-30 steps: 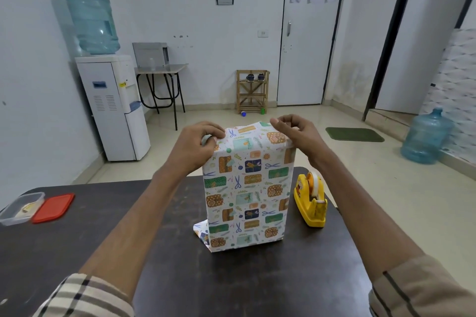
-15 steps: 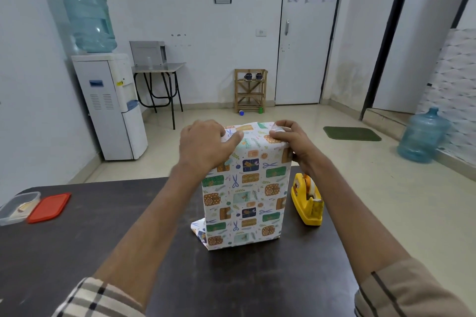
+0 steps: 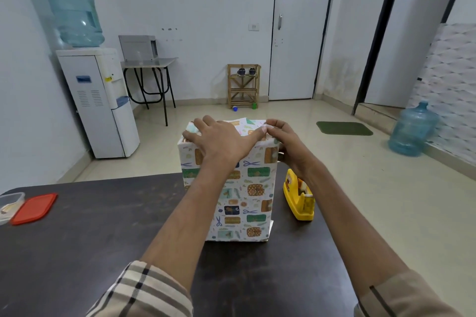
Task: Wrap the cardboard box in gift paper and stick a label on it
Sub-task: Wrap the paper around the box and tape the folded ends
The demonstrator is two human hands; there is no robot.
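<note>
Left hand point(image 3: 221, 140): 1. It lies palm down on the top face of the box point(image 3: 231, 216), fingers straight and spread, pressing the gift paper point(image 3: 255, 183) flat.

Right hand point(image 3: 287, 144): 1. It sits at the top right edge, fingers bent over the folded paper and thumb against the side face, pinching the fold. The fingertips of the two hands touch near that corner.

Box: 1. It stands upright on its short end, near the far edge of the dark table point(image 3: 103, 239). Patterned paper covers every face in view. A small white flap of paper sticks out at the lower right corner.

Tape dispenser point(image 3: 300, 201): 1, yellow, on the table just beside the box to its right. Whether they touch, cannot tell.

Left edge of the table: 1 red lid point(image 3: 34, 208), right beside 1 clear container point(image 3: 9, 204).

Bottles: 2. The upturned bottle point(image 3: 73, 11) sits on the white dispenser point(image 3: 103, 103); the floor bottle point(image 3: 412, 132) stands far right.
</note>
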